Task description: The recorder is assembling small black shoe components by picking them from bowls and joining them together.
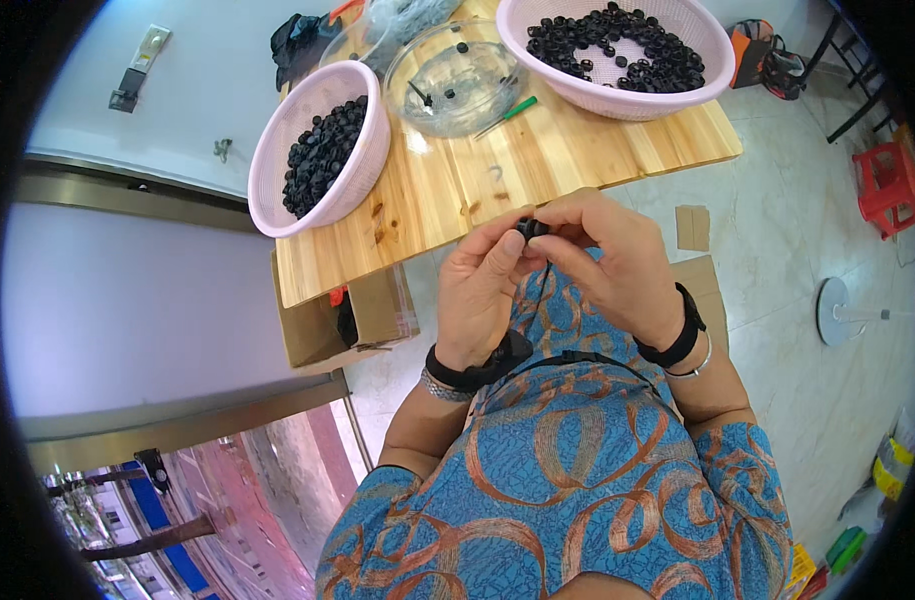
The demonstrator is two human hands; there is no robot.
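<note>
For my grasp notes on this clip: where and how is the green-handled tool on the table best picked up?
Probably by its green handle, from above and the person's near side. The handle is thicker than the slim shaft, and the tool lies on the wooden table with the clear dish to its left and a pink basket to its right.

A wooden table (pixel 427 185) stands on a pale tiled floor (pixel 767 250), a red stool (pixel 880 190) at right

Head camera | left fisheye (straight edges bend) | faces down | hands (pixel 474 300) (pixel 622 250) close below
</note>
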